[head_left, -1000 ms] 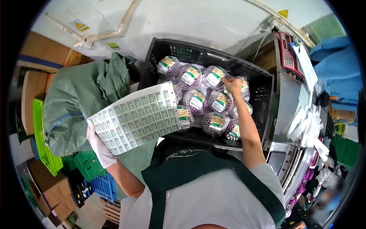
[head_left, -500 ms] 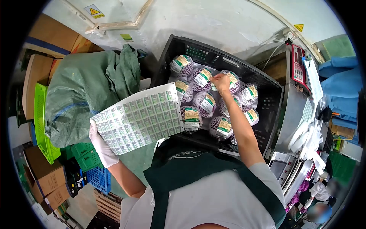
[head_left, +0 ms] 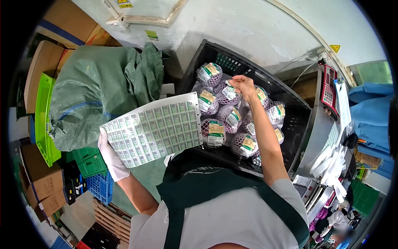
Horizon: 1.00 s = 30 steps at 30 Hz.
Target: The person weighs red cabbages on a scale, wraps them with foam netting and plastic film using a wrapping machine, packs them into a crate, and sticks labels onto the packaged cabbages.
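Note:
My left hand (head_left: 112, 159), in a white glove, grips the lower left edge of a large sheet of small green-and-white stickers (head_left: 155, 128). My bare right hand (head_left: 243, 86) is pinched, with what looks like a small sticker at the fingertips. It hovers over or touches a round package in purple-and-white netting (head_left: 229, 94) with a paper label; exact contact is hidden. Several similar netted packages, such as the one nearest me (head_left: 214, 133), sit in a black plastic crate (head_left: 296, 120). What is inside the netting is hard to make out.
A large green woven sack (head_left: 95, 91) stands left of the crate. Right of it, a red scale (head_left: 329, 89) rests on a metal machine (head_left: 309, 141). Green baskets (head_left: 92, 166) and cardboard boxes (head_left: 49, 186) are at lower left. A person (head_left: 336, 226) is far off at lower right.
My right hand has moved from between two packages back to the left one, near its label. The view has shifted slightly; my left hand still holds the sticker sheet.

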Motion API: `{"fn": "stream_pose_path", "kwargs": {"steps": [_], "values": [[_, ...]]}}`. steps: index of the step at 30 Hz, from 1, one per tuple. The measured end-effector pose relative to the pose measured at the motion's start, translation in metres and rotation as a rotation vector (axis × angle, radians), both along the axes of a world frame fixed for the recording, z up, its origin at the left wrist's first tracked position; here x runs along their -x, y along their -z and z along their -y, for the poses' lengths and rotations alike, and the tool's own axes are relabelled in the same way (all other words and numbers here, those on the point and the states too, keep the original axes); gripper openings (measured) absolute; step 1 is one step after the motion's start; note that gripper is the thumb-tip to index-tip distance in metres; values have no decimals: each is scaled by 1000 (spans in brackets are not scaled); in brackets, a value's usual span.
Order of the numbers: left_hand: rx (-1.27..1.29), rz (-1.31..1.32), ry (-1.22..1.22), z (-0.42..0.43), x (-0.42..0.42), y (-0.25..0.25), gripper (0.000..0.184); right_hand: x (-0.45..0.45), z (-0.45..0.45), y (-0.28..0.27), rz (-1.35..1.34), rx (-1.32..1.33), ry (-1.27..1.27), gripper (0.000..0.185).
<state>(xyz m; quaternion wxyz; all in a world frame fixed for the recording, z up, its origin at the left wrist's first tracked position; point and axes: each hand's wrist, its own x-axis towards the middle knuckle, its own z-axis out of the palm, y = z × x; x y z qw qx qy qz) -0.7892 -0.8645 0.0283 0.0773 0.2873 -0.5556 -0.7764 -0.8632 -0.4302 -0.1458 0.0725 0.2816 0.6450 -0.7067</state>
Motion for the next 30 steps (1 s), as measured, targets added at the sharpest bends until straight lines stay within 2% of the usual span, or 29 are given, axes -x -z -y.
{"fn": "stream_pose_path", "kwargs": {"steps": [7, 13, 15, 17, 19, 21, 25, 27, 30], "values": [[-26, 9, -79, 27, -3, 12, 28, 39, 38, 11, -62, 7, 3, 24], [-68, 8, -97, 30, -3, 13, 28, 52, 63, 17, -26, -142, 32, 24], [-60, 13, -91, 32, -2, 14, 28, 51, 69, 14, 8, -476, 48, 23], [-51, 22, -82, 36, -4, 16, 28, 50, 66, 15, 12, -561, 15, 23], [-58, -5, -52, 39, -4, 18, 28, 49, 56, 24, -73, -1166, -135, 27], [-75, 4, -75, 38, -2, 17, 29, 42, 44, 29, 92, -936, -139, 30], [-62, -2, -56, 45, -6, 21, 32, 8, 49, -3, 75, -566, -181, 19], [-73, -10, -49, 46, -6, 22, 33, -6, 49, 4, 43, -146, -190, 16], [-100, -6, -80, 43, -4, 19, 33, -24, 61, -5, 34, -35, -268, 17]]}}
